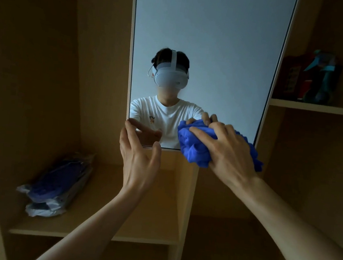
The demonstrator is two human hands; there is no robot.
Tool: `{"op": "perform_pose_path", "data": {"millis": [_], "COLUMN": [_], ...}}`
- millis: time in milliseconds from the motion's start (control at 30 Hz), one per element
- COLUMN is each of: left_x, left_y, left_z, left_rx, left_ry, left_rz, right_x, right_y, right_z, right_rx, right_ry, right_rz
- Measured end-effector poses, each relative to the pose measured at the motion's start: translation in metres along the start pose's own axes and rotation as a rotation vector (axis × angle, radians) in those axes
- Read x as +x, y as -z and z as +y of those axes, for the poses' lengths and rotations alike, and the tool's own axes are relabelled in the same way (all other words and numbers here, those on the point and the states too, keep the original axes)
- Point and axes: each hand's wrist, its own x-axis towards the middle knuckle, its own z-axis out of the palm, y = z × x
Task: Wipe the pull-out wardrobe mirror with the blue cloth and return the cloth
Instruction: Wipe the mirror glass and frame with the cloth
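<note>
My right hand (225, 150) grips the cloth (193, 151) on the mirror (206, 49), left hand (140, 158) open, seemingly steadying its corner; pressing harder could swing it.

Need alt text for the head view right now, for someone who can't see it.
The right hand presses a bunched blue cloth on the mirror's lower right corner while the left hand steadies its lower left corner. Wooden shelves flank it: plastic-wrapped packs lower left, a spray bottle upper right.
</note>
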Motion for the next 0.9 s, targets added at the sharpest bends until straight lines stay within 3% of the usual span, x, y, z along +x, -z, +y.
{"op": "perform_pose_path", "data": {"millis": [233,633,900], "left_x": [0.001,-0.002,-0.001], "left_y": [-0.005,-0.009,-0.005], "left_z": [0.004,0.001,0.003], "left_rx": [0.015,0.039,0.041], "left_ry": [0.003,-0.002,-0.013], "left_rz": [0.032,0.082,0.082], "right_x": [0.013,-0.037,-0.011], "right_y": [0.018,-0.014,0.005], "right_z": [0.032,0.036,0.064], "right_rx": [-0.024,0.065,0.014], "right_ry": [0.007,0.049,0.003], "right_rz": [0.11,-0.031,0.124]}}
